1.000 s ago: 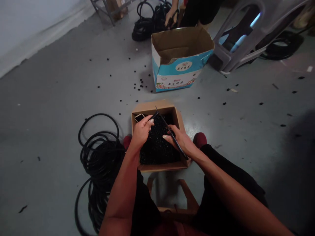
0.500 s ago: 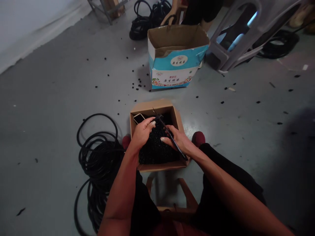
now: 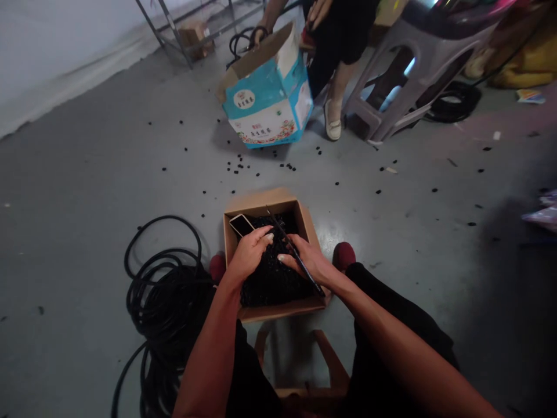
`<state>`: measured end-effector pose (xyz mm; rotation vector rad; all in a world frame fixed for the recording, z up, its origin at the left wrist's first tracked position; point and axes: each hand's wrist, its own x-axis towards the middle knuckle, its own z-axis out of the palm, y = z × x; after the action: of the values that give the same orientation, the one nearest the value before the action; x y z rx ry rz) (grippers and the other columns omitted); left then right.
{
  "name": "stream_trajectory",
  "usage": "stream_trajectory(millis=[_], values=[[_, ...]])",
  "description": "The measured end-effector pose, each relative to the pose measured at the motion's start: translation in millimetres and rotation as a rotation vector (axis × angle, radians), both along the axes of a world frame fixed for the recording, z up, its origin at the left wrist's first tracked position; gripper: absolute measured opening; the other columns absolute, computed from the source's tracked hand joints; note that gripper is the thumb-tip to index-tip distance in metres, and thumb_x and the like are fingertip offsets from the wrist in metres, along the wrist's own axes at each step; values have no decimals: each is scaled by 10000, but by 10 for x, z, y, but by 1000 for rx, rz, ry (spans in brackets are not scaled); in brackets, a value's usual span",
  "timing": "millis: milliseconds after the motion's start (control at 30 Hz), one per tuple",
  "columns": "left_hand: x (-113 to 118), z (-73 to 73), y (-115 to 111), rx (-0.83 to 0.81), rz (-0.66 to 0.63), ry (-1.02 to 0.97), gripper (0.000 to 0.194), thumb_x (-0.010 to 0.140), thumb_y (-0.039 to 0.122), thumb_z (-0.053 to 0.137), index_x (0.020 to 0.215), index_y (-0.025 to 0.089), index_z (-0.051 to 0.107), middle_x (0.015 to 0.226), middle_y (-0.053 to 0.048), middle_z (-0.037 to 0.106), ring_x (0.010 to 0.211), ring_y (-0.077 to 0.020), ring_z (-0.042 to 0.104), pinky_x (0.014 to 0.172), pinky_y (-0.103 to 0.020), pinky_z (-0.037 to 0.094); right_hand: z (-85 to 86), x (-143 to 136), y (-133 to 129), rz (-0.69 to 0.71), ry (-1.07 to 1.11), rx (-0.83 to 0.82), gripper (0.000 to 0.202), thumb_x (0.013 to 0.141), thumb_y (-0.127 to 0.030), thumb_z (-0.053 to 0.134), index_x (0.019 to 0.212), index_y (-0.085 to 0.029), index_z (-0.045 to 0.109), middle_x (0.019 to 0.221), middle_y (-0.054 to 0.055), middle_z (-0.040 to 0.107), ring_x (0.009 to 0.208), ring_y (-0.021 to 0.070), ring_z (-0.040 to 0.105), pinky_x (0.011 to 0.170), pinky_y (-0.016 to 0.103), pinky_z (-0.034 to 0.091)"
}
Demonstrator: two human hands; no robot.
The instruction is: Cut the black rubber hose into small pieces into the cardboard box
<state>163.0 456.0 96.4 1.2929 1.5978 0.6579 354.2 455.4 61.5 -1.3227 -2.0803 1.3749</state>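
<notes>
Carton (image 3: 268, 104) tilted, right fingers (image 3: 294, 239) around tool (image 3: 310, 278)

Grey floor (image 3: 82, 232) with coiled black hose (image 3: 167, 296)

Dim, greyish light; a pale sheen on the floor (image 3: 322, 235) just right of the brown box (image 3: 278, 312), and a broad shadow far to its right. Beyond the brown box, the blue carton (image 3: 266, 104) is softly blurred; wide-angle distortion stretches the outer edges

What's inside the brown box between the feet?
Lots of small black pieces and a phone-like thing. The hands hide some; the bottom is covered.
</notes>
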Motion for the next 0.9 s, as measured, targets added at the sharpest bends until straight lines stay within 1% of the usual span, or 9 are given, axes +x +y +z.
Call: stream_trajectory(millis=[167, 300, 433, 567, 667, 800, 900], values=[[27, 33, 23, -35, 33, 23, 442, 844, 315, 499, 1208, 120, 655, 985, -86, 706, 787, -152, 600, 769, -279, 480, -19, -22, 8, -10, -31, -8, 414, 921, -462, 499, 1219, -176, 473, 1085, 110, 603, 998, 235, 573, 837, 348, 415], [49, 37, 24, -55, 45, 15, 458, 834, 324, 485, 1216, 123, 638, 905, -67, 699, 711, -136, 567, 724, -272, 472, -12, -49, 2, -33, -59, -40, 345, 923, -425, 504, 1166, -180, 486, 1042, 94, 604, 956, 218, 573, 804, 316, 405], [58, -9, 16, -62, 27, -5, 493, 838, 371, 462, 1237, 122, 608, 872, -56, 676, 662, -123, 535, 665, -254, 444, 25, -61, 0, -35, -85, -51, 283, 917, -407, 505, 1080, -176, 499, 988, 87, 602, 907, 213, 570, 767, 300, 392], [80, -33, 12, -55, -5, 14, 469, 849, 422, 431, 1150, 119, 626, 813, -39, 636, 629, -118, 498, 620, -242, 405, 75, -55, -3, -18, -101, -30, 240, 911, -372, 517, 1053, -179, 505, 998, 90, 604, 924, 213, 562, 764, 291, 377], [98, -18, 14, -50, -24, 48, 428, 853, 421, 410, 1071, 128, 633, 762, -19, 598, 610, -116, 473, 604, -241, 380, 100, -53, -6, -12, -109, -28, 219, 911, -358, 519, 1040, -183, 504, 996, 88, 608, 917, 207, 562, 752, 283, 372], [90, 7, 16, -54, -53, 90, 376, 862, 422, 393, 971, 147, 625, 707, -1, 556, 605, -121, 461, 603, -242, 357, 111, -47, -3, -7, -147, -33, 218, 910, -364, 516, 1023, -178, 501, 985, 90, 608, 884, 205, 562, 743, 288, 372], [70, 23, 17, -56, -87, 86, 361, 866, 421, 389, 948, 156, 620, 712, -2, 554, 622, -125, 467, 608, -240, 355, 95, -27, -1, 15, -150, -24, 256, 914, -393, 518, 1045, -173, 502, 995, 95, 601, 899, 209, 562, 773, 302, 382]])
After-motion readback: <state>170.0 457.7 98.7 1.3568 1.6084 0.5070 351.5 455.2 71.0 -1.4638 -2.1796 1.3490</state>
